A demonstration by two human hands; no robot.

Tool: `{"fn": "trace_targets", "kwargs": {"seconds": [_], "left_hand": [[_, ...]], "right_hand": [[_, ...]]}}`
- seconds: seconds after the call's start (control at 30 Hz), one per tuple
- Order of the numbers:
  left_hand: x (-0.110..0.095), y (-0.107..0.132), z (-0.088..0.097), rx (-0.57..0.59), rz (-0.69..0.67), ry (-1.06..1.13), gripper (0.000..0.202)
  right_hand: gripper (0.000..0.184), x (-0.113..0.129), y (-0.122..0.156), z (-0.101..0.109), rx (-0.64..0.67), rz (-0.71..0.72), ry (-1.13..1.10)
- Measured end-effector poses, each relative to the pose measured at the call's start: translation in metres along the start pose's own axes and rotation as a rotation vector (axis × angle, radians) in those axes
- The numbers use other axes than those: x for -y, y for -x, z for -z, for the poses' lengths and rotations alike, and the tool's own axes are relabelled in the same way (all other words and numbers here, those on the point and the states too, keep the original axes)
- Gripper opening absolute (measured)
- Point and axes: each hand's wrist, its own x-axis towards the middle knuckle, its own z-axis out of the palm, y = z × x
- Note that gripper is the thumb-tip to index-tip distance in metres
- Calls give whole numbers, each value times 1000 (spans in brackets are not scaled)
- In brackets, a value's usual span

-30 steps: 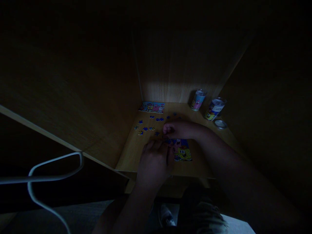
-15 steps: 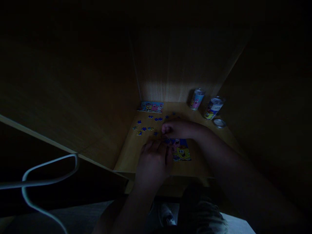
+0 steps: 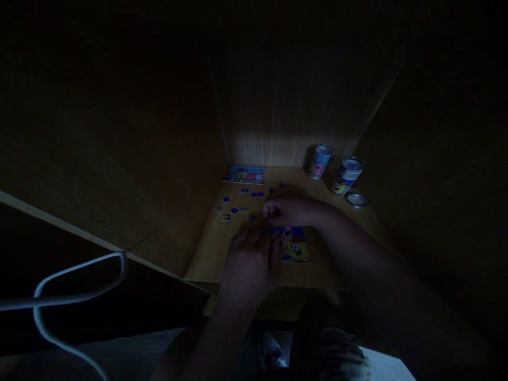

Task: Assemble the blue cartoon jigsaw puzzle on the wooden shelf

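SpongeBob jigsaw on counter | my left hand at its left edge, right hand curled by far edge — can't tell if either's gripping anything | I'd line tabs up first, press gently

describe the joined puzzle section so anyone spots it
On the wooden tabletop, look just right of the left hand. The joined puzzle section lies there, showing a yellow cartoon face; it forms one larger picture, unlike the loose pieces beyond.

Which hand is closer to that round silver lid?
Right. The right hand is to the left of the round lid, and the left hand is farther left and nearer the person.
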Motion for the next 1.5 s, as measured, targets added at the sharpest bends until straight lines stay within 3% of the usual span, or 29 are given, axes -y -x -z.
{"fn": "trace_targets", "kwargs": {"seconds": [1.5], "left_hand": [[0,1,-1,20,12,14,11]], "right_hand": [[8,0,-1,-2,-1,-33,28]]}}
